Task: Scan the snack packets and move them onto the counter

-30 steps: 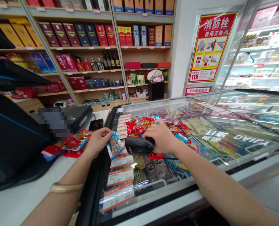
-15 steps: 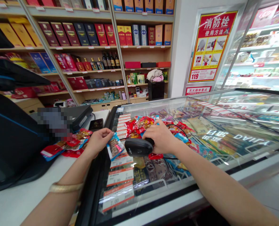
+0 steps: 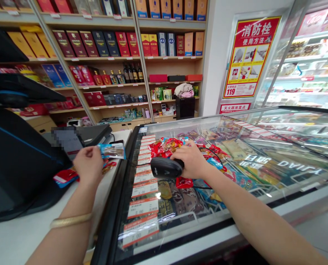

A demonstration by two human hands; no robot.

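Note:
Pinched in my left hand [image 3: 89, 163] is a small blue-edged clear snack packet [image 3: 112, 151], held by one end above the white counter. My left wrist wears a gold-coloured bangle [image 3: 70, 221]. Below that hand lie red snack packets [image 3: 66, 176], partly covered by it. My right hand [image 3: 191, 161] is closed round a black handheld barcode scanner [image 3: 166, 168], whose head points left over the glass lid. Just behind the scanner, a pile of red snack packets [image 3: 168, 146] rests on the glass; my right hand hides part of it.
A glass-topped freezer [image 3: 186, 228] with price labels [image 3: 143, 208] under its lid stretches to the right. The white counter [image 3: 23, 239] carries a black checkout terminal [image 3: 17, 154] at left. The scanner's black cable crosses the glass. Shelves of boxes and bottles [image 3: 132, 71] stand behind.
My left hand has moved left with the packet, from beside the scanner to above the packets on the counter. My right hand still holds the scanner in nearly the same place.

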